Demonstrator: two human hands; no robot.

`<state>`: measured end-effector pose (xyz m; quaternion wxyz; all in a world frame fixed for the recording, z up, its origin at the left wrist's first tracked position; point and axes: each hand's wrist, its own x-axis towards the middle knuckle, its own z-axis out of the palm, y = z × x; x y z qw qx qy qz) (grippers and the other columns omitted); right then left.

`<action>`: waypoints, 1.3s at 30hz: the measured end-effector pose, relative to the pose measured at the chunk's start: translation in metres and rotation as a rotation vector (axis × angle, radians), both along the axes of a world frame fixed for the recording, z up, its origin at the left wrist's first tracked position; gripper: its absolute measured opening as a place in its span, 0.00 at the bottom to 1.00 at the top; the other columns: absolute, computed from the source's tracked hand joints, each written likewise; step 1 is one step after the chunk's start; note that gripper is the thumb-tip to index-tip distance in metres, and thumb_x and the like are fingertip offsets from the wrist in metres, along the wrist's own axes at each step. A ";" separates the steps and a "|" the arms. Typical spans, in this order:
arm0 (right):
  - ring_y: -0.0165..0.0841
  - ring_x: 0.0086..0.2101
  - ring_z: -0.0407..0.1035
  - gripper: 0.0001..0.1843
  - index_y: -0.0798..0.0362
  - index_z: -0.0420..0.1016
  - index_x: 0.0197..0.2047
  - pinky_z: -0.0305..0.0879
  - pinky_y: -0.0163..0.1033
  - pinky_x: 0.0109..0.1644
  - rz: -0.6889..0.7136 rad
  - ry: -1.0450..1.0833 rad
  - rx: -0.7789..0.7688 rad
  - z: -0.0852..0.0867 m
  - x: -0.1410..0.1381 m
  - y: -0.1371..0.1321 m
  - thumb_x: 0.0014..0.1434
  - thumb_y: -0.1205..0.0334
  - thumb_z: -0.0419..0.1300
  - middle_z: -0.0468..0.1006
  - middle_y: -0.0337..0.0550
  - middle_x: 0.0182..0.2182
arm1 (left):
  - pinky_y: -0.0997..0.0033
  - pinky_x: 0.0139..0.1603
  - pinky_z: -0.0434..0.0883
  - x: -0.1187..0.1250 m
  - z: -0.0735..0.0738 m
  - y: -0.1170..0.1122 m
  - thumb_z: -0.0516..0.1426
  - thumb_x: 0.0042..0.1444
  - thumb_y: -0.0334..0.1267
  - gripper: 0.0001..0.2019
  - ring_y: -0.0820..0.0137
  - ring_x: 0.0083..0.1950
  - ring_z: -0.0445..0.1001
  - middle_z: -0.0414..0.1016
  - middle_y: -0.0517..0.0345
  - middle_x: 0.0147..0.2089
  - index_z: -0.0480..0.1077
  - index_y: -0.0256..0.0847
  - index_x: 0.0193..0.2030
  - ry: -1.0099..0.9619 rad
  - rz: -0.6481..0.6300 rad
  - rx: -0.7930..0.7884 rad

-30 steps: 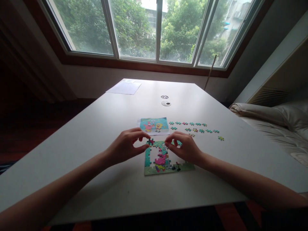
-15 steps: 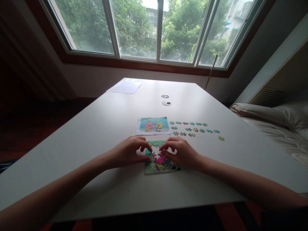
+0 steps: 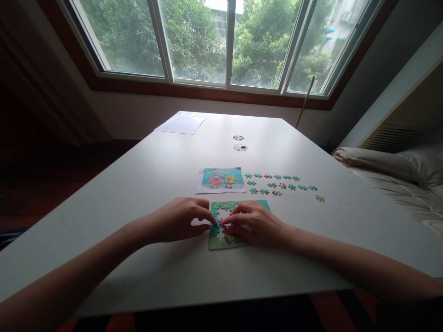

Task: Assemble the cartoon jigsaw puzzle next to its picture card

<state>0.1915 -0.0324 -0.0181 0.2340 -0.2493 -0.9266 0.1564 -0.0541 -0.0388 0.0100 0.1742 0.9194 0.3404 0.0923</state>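
Note:
A partly filled jigsaw puzzle in a green-edged frame lies flat near the front of the table, with a pale gap in its upper left. My left hand rests at its left edge; the index fingertip touches a teal part and the thumb is held apart. From the right, my right hand reaches over the puzzle and covers much of its right half. Its curled fingertips meet at a small pink and green puzzle piece by the gap; the thumb is partly hidden.
Behind the puzzle lies a printed reference picture on white paper. Loose puzzle pieces form rough rows to its right. Farther back are two round table inserts and a paper sheet. A padded seat stands right of the table.
My right hand has shifted left and lower over the puzzle, its fingertips now near the left index finger. The left index finger has come down onto the puzzle's left side.

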 end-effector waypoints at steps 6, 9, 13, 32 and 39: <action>0.31 0.34 0.70 0.11 0.47 0.78 0.44 0.62 0.38 0.41 -0.010 -0.006 0.030 -0.001 0.001 -0.001 0.61 0.57 0.57 0.77 0.42 0.35 | 0.80 0.33 0.63 0.001 0.004 -0.002 0.56 0.55 0.30 0.12 0.76 0.33 0.71 0.73 0.64 0.35 0.74 0.51 0.42 0.018 -0.063 0.104; 0.31 0.34 0.70 0.11 0.48 0.78 0.44 0.63 0.38 0.41 -0.016 -0.005 0.027 -0.001 0.001 -0.002 0.61 0.57 0.57 0.77 0.42 0.35 | 0.79 0.32 0.62 0.002 0.005 -0.001 0.56 0.55 0.30 0.13 0.76 0.31 0.71 0.73 0.64 0.35 0.74 0.52 0.43 0.030 -0.087 0.138; 0.31 0.35 0.70 0.11 0.48 0.78 0.44 0.63 0.37 0.41 -0.014 -0.004 0.015 -0.001 0.001 -0.002 0.61 0.58 0.57 0.77 0.43 0.35 | 0.78 0.31 0.61 0.001 0.006 -0.001 0.55 0.56 0.30 0.12 0.76 0.30 0.70 0.73 0.64 0.33 0.74 0.52 0.42 0.051 -0.094 0.172; 0.33 0.37 0.68 0.12 0.47 0.76 0.45 0.63 0.40 0.43 -0.002 -0.069 0.041 0.003 0.003 0.000 0.62 0.56 0.55 0.75 0.45 0.39 | 0.79 0.30 0.62 0.000 0.011 -0.004 0.55 0.56 0.30 0.14 0.75 0.29 0.70 0.73 0.64 0.32 0.74 0.53 0.45 0.122 -0.058 0.073; 0.34 0.37 0.67 0.10 0.51 0.76 0.43 0.62 0.41 0.43 -0.029 -0.069 0.092 0.009 0.021 0.010 0.60 0.60 0.57 0.74 0.47 0.37 | 0.77 0.30 0.61 -0.002 0.009 -0.003 0.53 0.57 0.31 0.14 0.74 0.30 0.70 0.72 0.62 0.31 0.73 0.51 0.46 0.091 -0.095 0.122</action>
